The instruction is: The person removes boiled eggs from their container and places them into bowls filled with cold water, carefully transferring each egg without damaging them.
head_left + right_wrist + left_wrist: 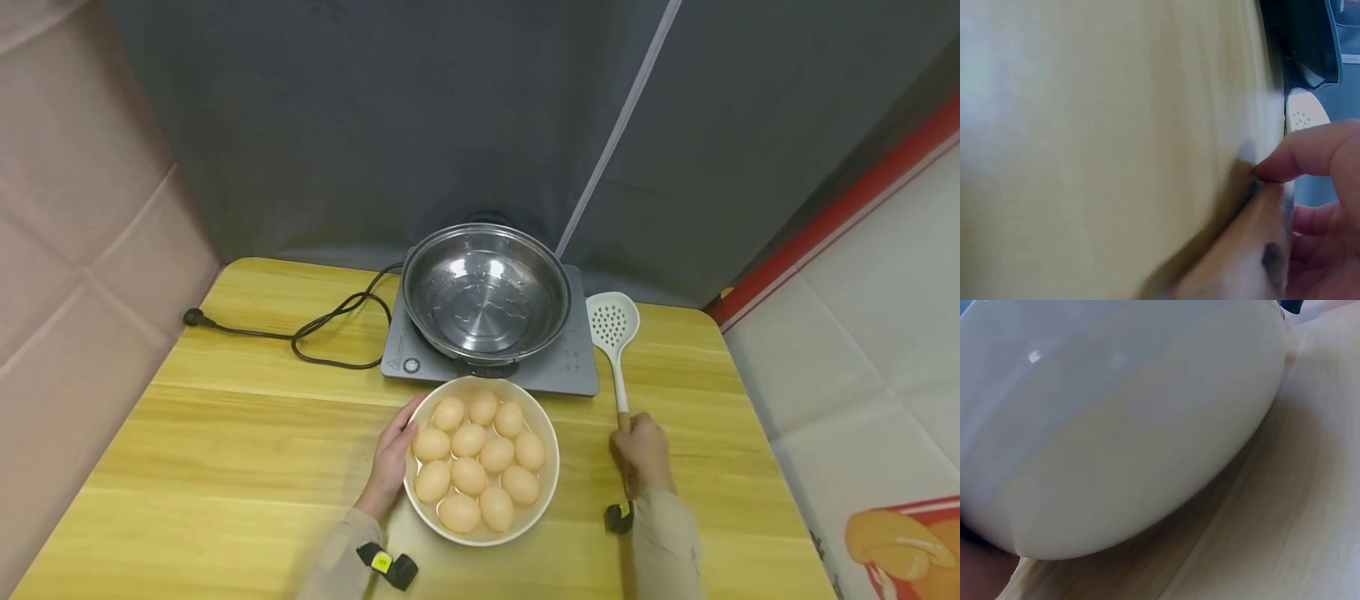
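Note:
A cream bowl (552, 475) holds several brown eggs (468, 476) in clear liquid at the front middle of the table. My left hand (392, 462) grips the bowl's left side, with the thumb at the rim and the fingers along the outer wall. In the left wrist view the bowl's smooth side (1135, 437) hides most of that hand. To the right, my right hand (643, 450) holds a white slotted skimmer (613, 323) by its wooden handle. The right wrist view shows thumb and finger pinching this handle (1241, 256), the perforated head beyond.
Behind the bowl, a steel pan (486, 329) with some clear liquid in it stands on a grey induction cooker (551, 379). Its black cord (330, 317) loops leftward to a plug. A dark partition (375, 125) closes off the back of the wooden table (247, 450).

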`<action>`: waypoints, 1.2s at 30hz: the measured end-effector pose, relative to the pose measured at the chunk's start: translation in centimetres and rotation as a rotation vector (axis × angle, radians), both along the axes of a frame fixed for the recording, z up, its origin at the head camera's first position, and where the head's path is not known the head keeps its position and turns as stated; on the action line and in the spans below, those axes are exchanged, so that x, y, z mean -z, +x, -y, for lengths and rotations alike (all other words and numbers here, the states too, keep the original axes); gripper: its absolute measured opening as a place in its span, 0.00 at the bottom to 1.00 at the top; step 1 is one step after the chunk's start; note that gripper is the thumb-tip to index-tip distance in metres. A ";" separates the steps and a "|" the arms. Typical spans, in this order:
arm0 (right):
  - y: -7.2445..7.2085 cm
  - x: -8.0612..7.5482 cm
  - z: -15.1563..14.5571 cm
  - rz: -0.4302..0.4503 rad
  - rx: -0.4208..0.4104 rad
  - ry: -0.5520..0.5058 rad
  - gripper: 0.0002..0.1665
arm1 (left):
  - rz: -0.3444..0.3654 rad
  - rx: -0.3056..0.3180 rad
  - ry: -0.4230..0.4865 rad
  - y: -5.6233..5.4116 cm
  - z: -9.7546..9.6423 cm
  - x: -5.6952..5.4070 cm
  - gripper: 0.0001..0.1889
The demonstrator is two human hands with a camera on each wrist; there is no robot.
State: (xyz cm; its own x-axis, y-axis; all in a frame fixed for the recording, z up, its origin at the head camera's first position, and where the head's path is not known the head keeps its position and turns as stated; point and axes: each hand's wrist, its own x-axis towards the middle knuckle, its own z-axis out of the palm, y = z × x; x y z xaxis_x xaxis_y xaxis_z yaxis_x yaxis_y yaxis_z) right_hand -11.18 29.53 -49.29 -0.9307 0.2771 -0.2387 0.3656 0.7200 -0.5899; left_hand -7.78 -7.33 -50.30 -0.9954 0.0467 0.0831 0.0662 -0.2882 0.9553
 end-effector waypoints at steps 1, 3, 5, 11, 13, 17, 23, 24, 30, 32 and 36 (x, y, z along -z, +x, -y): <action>-0.1 -0.1 0.0 0.019 0.004 -0.008 0.13 | -0.003 -0.001 -0.002 0.0 0.0 0.0 0.22; -0.4 -0.2 -0.1 0.048 0.001 0.004 0.10 | -0.006 -0.001 0.001 0.0 -0.1 0.0 0.23; -0.7 -0.2 -0.3 0.072 -0.009 0.023 0.09 | -0.007 -0.004 -0.002 0.0 -0.1 0.0 0.23; -1.6 -0.3 -0.6 0.142 -0.049 0.023 0.04 | 0.000 -0.004 0.000 -0.1 -0.2 0.1 0.23; -1.8 -0.4 -0.7 0.144 -0.072 0.034 0.04 | 0.001 -0.005 -0.001 0.0 -0.2 0.2 0.22; -1.8 -0.9 -0.6 0.147 -0.097 0.037 0.04 | -0.004 -0.008 -0.005 0.0 -0.2 0.2 0.23; -1.3 -0.6 -0.4 0.051 -0.022 0.014 0.12 | -0.002 -0.004 0.000 -0.1 -0.2 0.1 0.23; -1.2 -0.5 -0.3 0.031 -0.012 0.019 0.14 | -0.003 -0.004 0.002 -0.1 -0.2 0.1 0.23; -0.6 -0.3 -0.6 0.012 0.103 -0.011 0.27 | 0.006 0.000 -0.007 -0.1 -0.3 0.1 0.23; 0.0 -0.7 -0.9 0.025 0.109 -0.022 0.30 | 0.010 -0.007 -0.014 -0.1 -0.2 0.1 0.23; 1.6 -1.8 -1.7 0.021 0.064 -0.020 0.33 | 0.009 -0.011 -0.011 0.0 -0.1 0.1 0.23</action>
State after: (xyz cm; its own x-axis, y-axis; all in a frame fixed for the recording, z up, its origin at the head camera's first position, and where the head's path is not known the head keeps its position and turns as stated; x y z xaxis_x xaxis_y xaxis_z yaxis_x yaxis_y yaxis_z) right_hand -9.55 31.20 -47.51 -0.9059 0.3308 -0.2642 0.4231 0.6832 -0.5952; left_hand -7.83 -7.27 -50.42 -0.9966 0.0367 0.0740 0.0610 -0.2771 0.9589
